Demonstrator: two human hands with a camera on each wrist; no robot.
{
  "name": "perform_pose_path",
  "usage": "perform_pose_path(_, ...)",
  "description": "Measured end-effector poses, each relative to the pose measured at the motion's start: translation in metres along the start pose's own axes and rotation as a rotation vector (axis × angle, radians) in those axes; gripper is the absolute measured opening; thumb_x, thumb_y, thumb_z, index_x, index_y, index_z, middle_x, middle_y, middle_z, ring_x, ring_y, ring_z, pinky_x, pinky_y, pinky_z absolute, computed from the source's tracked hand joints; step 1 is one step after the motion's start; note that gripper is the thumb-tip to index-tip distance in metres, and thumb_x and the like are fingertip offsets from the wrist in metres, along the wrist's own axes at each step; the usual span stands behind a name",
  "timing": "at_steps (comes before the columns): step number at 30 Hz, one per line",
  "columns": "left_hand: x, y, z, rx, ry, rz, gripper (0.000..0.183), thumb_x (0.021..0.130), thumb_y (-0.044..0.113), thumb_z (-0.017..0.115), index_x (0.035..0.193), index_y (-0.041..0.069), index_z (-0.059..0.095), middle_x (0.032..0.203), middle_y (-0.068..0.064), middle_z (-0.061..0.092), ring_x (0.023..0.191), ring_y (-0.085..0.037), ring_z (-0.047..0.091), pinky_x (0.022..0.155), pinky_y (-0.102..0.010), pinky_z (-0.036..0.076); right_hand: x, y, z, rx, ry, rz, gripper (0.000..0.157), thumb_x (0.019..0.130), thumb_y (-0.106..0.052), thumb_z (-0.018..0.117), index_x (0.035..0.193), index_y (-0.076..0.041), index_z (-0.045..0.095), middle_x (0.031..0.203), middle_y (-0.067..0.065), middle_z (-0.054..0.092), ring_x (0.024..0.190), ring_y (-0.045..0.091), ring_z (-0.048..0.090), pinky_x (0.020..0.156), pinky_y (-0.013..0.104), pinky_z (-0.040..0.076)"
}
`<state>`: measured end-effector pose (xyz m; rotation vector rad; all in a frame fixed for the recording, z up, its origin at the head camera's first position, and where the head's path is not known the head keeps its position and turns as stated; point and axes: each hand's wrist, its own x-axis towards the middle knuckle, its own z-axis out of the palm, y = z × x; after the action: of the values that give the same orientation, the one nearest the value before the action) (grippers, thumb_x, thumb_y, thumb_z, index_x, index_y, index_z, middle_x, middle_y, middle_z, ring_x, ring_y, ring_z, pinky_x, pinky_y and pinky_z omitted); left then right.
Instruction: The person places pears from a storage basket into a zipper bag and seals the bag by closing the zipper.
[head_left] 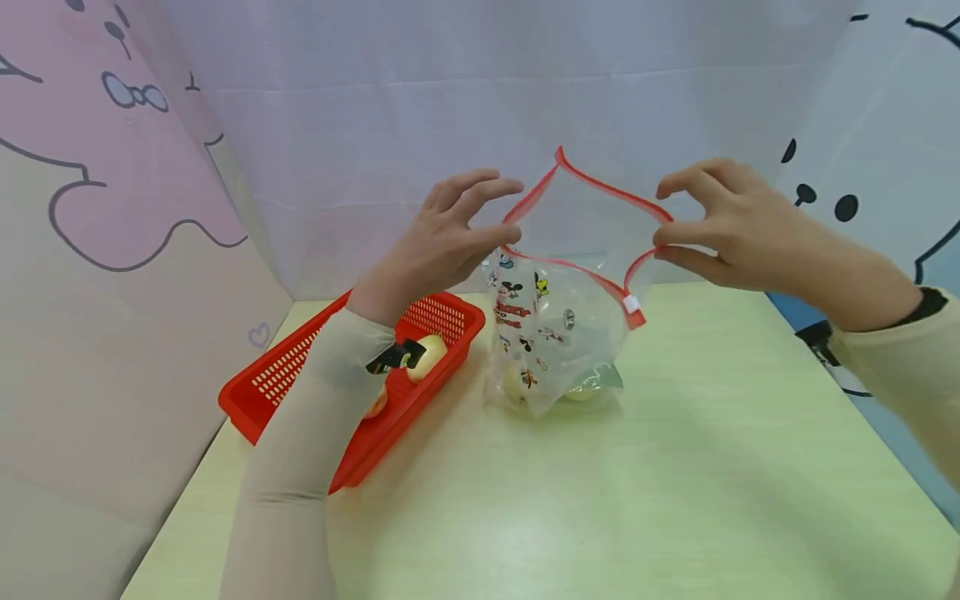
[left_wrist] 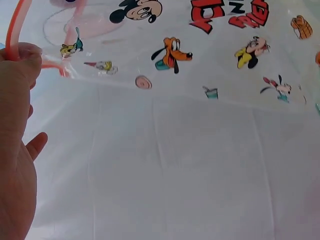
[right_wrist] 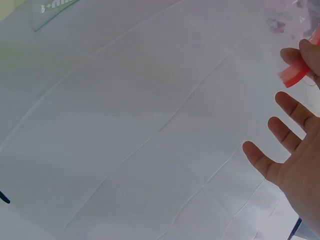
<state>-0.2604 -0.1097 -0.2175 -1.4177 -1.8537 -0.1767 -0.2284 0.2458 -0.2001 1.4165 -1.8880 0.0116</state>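
A clear slider bag (head_left: pixel 555 333) with cartoon prints stands on the table, its red-edged mouth spread wide. Pale round fruit (head_left: pixel 581 392) shows through the plastic at its bottom. My left hand (head_left: pixel 442 233) pinches the left side of the red rim, and the left wrist view has the thumb on the red strip (left_wrist: pixel 16 30). On the opposite side, my right hand (head_left: pixel 731 221) pinches the rim between thumb and finger; its other fingers (right_wrist: pixel 260 159) are spread in the right wrist view. A white slider (head_left: pixel 631 303) sits near the rim's front right corner.
Left of the bag, a red plastic basket (head_left: pixel 405 429) holds a pale yellow fruit (head_left: pixel 427 358) and a reddish one (head_left: pixel 377 404), partly behind my left forearm. A white curtain (head_left: pixel 420 117) hangs behind the pale green table (head_left: pixel 570 508).
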Motion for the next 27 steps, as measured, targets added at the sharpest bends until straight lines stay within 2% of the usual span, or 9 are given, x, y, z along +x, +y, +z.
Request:
perform_pose_path(5, -0.017, -0.004, -0.008, 0.017, -0.012, -0.034, 0.018, 0.095, 0.004, 0.065, 0.107, 0.018, 0.063, 0.137, -0.017, 0.05, 0.131, -0.04, 0.038, 0.107, -0.051, 0.033, -0.018, 0.01, -0.005, 0.022, 0.023, 0.047, 0.051, 0.107, -0.045, 0.038, 0.088, -0.008, 0.067, 0.109, 0.029, 0.057, 0.093, 0.053, 0.051, 0.076, 0.062, 0.039)
perform_pose_path(8, -0.026, -0.005, -0.009, 0.024, -0.043, -0.047, 0.019, 0.094, 0.006, 0.066, 0.109, 0.018, 0.062, 0.137, -0.016, 0.05, 0.13, -0.04, 0.038, 0.107, -0.052, 0.033, -0.024, 0.013, -0.008, 0.031, 0.018, 0.07, 0.051, 0.107, -0.044, 0.038, 0.089, -0.006, 0.067, 0.108, 0.029, 0.058, 0.092, 0.052, 0.05, 0.076, 0.06, 0.037)
perform_pose_path(13, -0.035, -0.004, -0.006, 0.004, -0.078, -0.065, 0.017, 0.095, 0.008, 0.064, 0.11, 0.016, 0.063, 0.136, -0.016, 0.051, 0.131, -0.04, 0.038, 0.106, -0.053, 0.033, -0.026, 0.011, -0.01, 0.038, -0.003, 0.095, 0.051, 0.106, -0.046, 0.038, 0.091, -0.006, 0.067, 0.107, 0.026, 0.059, 0.094, 0.05, 0.051, 0.078, 0.059, 0.038)
perform_pose_path(18, -0.038, 0.0, -0.001, -0.016, -0.053, -0.06, 0.014, 0.094, 0.013, 0.066, 0.107, 0.011, 0.067, 0.13, -0.015, 0.058, 0.127, -0.037, 0.044, 0.103, -0.052, 0.034, -0.024, 0.007, -0.014, 0.033, 0.006, 0.11, 0.053, 0.105, -0.048, 0.039, 0.089, -0.006, 0.067, 0.105, 0.024, 0.061, 0.094, 0.048, 0.053, 0.076, 0.06, 0.039)
perform_pose_path(22, -0.038, 0.008, 0.007, -0.026, 0.0, -0.048, 0.012, 0.092, 0.013, 0.07, 0.104, 0.008, 0.07, 0.119, -0.012, 0.065, 0.121, -0.034, 0.051, 0.097, -0.049, 0.04, -0.02, 0.003, -0.019, 0.029, 0.058, 0.107, 0.053, 0.105, -0.047, 0.041, 0.084, -0.006, 0.066, 0.098, 0.02, 0.063, 0.09, 0.046, 0.054, 0.07, 0.058, 0.036)
perform_pose_path(24, -0.039, 0.013, 0.012, -0.042, 0.014, -0.048, 0.012, 0.091, 0.012, 0.071, 0.102, 0.006, 0.072, 0.115, -0.011, 0.066, 0.119, -0.034, 0.052, 0.095, -0.049, 0.041, -0.017, 0.0, -0.021, 0.035, 0.121, 0.092, 0.051, 0.105, -0.044, 0.043, 0.079, -0.006, 0.064, 0.092, 0.018, 0.064, 0.087, 0.044, 0.054, 0.067, 0.056, 0.033)
perform_pose_path(27, -0.041, 0.022, 0.021, -0.059, 0.002, -0.058, 0.015, 0.09, 0.011, 0.073, 0.103, 0.004, 0.075, 0.114, -0.011, 0.067, 0.119, -0.033, 0.053, 0.095, -0.047, 0.042, -0.011, -0.006, -0.024, 0.068, 0.203, 0.084, 0.05, 0.103, -0.042, 0.047, 0.073, -0.005, 0.063, 0.084, 0.014, 0.066, 0.083, 0.041, 0.053, 0.072, 0.046, 0.031)
